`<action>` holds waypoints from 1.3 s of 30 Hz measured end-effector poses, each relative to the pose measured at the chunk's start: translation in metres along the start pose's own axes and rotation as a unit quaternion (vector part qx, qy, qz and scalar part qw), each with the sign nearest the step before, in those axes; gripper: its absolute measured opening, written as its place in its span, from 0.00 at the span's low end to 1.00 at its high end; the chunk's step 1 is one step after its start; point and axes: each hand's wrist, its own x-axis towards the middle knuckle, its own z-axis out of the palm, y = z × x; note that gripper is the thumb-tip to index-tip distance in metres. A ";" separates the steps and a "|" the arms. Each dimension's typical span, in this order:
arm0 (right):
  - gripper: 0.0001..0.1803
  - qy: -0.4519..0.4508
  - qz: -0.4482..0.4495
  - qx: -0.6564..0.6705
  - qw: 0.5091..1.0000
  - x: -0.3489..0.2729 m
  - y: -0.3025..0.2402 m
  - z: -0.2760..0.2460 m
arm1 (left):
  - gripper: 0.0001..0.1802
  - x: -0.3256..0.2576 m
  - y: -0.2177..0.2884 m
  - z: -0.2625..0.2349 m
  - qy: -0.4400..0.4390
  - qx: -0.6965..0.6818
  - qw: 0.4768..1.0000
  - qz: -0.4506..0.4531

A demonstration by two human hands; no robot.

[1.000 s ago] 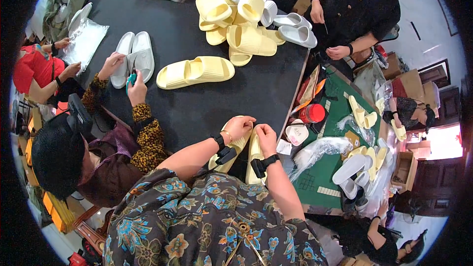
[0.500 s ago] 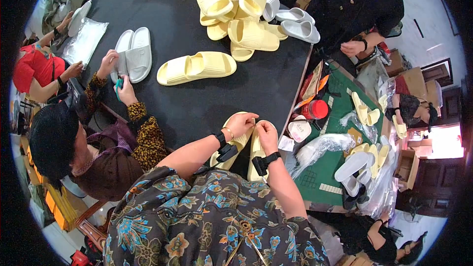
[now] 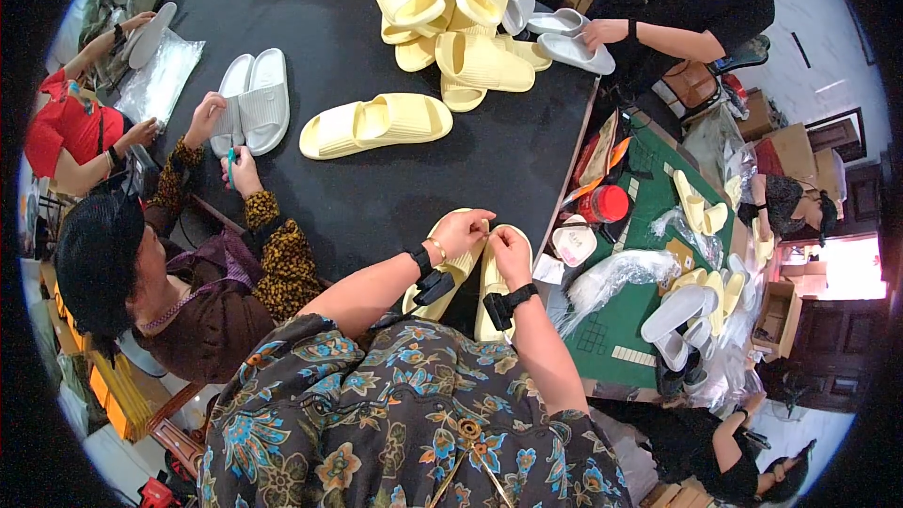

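A pair of pale yellow slippers lies at the near edge of the black table, one slipper [image 3: 459, 273] under my left hand [image 3: 461, 233] and the other slipper [image 3: 487, 293] under my right hand [image 3: 511, 254]. Both hands meet over the gap between the slippers, with thumbs and fingertips pinched close together. Whatever lies in the pinch is too small to make out. My wrists and forearms cover part of both slippers. Farther off, another pair of yellow slippers [image 3: 376, 126] rests alone on the table.
Yellow slippers [image 3: 484, 61] are heaped at the back, beside grey ones [image 3: 574, 52]. At left, a co-worker holds green-handled scissors [image 3: 229, 169] at grey slippers [image 3: 263, 111]. A green side table [image 3: 616, 320] carries a red-lidded jar [image 3: 602, 205], plastic bags [image 3: 621, 282] and more slippers.
My hands stay nearly still, pinched over the slippers. The co-worker at the far right has reached onto a grey slipper. The left co-worker's scissors have shifted slightly.
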 end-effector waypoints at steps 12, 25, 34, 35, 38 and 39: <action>0.08 -0.044 0.006 0.005 0.999 0.007 -0.002 -0.001 | 0.24 0.001 0.001 0.001 0.016 0.033 0.999 -0.031; 0.06 -0.030 0.001 0.029 0.999 0.001 0.001 -0.006 | 0.15 -0.003 -0.008 0.015 0.041 0.047 0.998 0.031; 0.04 -0.039 0.028 0.056 0.997 0.002 -0.001 -0.007 | 0.08 -0.002 -0.011 0.009 -0.007 0.131 0.990 0.055; 0.04 -0.054 0.038 0.067 0.996 0.003 -0.001 -0.007 | 0.08 -0.001 -0.011 0.009 -0.004 0.131 0.990 0.057; 0.04 -0.078 0.041 0.061 0.994 0.005 -0.003 -0.008 | 0.07 -0.003 -0.013 0.009 -0.006 0.134 0.989 0.060; 0.04 -0.083 0.038 0.048 0.995 0.006 -0.004 -0.008 | 0.07 -0.003 -0.012 0.008 -0.007 0.141 0.988 0.058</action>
